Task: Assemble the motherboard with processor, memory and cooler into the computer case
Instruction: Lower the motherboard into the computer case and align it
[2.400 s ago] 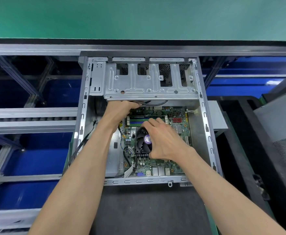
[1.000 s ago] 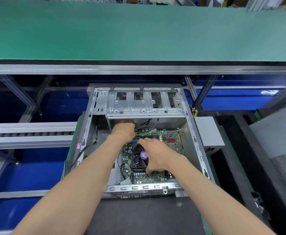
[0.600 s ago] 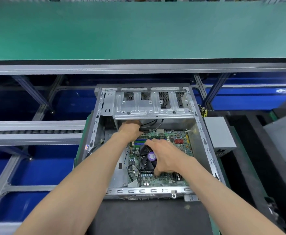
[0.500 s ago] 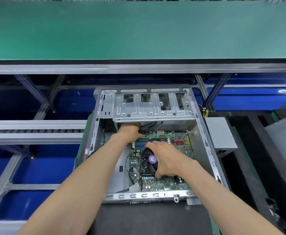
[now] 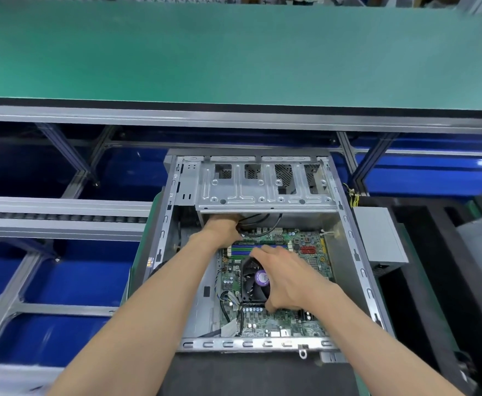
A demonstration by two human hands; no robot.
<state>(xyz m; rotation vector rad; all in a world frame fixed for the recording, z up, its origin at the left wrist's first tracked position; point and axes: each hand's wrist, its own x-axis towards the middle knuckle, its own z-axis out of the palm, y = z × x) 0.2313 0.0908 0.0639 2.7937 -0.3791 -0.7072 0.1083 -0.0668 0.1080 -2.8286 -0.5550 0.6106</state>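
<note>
Both hands have stayed inside the computer case (image 5: pixel 359 270) in the middle of the frame. Right hand (image 5: pixel 288 281) grips the one cooler (image 5: pixel 252 284) on the one motherboard (image 5: pixel 277 324). Left hand (image 5: pixel 222 228) reaches under the drive cage (image 5: pixel 262 192), blocking its fingers; I cannot tell its grip. Black cables (image 5: pixel 262 224) loop beside it. Farther up lies the green counter (image 5: pixel 234 52).

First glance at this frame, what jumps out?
The open case at centre, with the green motherboard lying inside it. The right hand grips the black cooler with its purple hub, while the left hand reaches up under the drive cage beside black cables. A broad green belt spans the top of the view.
</note>
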